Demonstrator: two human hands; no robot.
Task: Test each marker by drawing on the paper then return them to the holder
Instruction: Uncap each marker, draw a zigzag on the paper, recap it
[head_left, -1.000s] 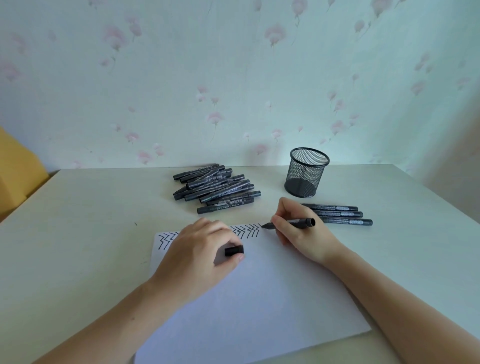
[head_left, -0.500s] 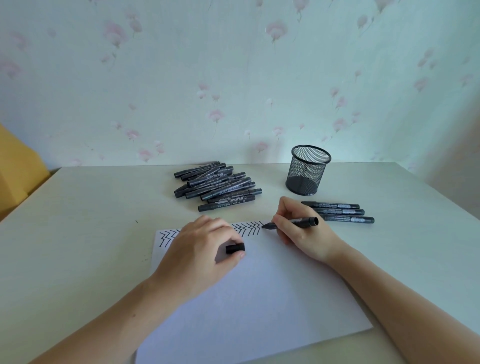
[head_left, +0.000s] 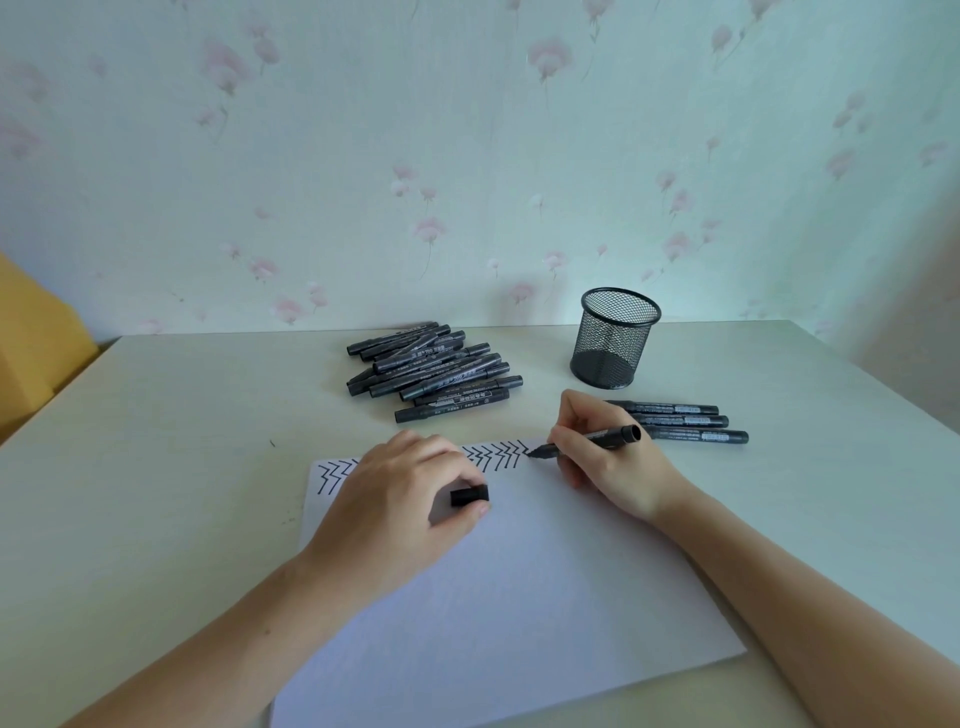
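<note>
Marker (head_left: 592, 441) pinched in right hand (head_left: 608, 457), tip on paper (head_left: 519, 597) beside zigzags. Left hand (head_left: 400, 499) rests curled on the sheet, fingers gripping cap (head_left: 469, 494).

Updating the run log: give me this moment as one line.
right hand: drawing with marker on paper | left hand: holds cap, rests on paper | holder: empty | pile: on table
</note>
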